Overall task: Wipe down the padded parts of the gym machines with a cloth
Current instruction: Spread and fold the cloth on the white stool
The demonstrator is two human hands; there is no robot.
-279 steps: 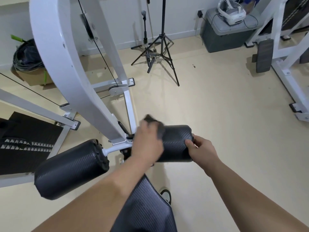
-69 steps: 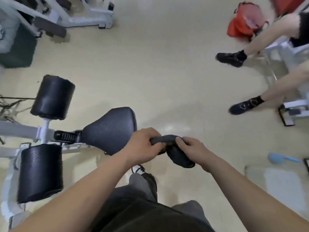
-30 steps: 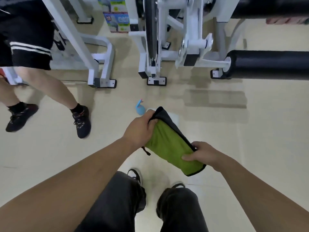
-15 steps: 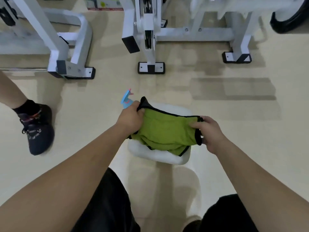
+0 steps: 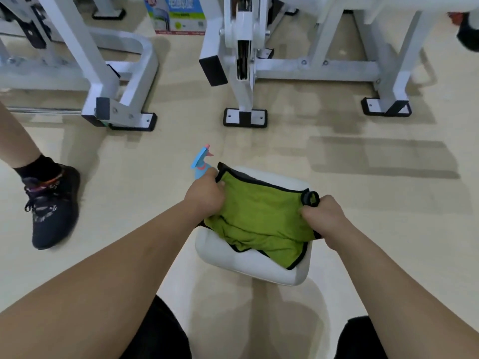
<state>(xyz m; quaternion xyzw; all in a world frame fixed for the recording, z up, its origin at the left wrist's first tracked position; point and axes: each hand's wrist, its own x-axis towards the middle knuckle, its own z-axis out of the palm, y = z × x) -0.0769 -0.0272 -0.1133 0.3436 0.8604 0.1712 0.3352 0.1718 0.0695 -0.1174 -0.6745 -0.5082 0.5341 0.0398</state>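
Cloth (image 5: 259,216) over stool (image 5: 248,264) — my left hand (image 5: 204,196), right hand (image 5: 322,213) clenched its ends.
A nudge could topple the spray bottle (image 5: 201,164) by its far-left corner.

Blue spray bottle (image 5: 201,161), bystander's black shoe (image 5: 53,206), printed box (image 5: 178,15)

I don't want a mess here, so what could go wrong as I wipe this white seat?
The spray bottle stands right by your left hand; a sweep could tip it. The cloth is bunched between that and your right hand, so it may miss parts of the seat. Someone's shoe is near on the left; you could bump them.
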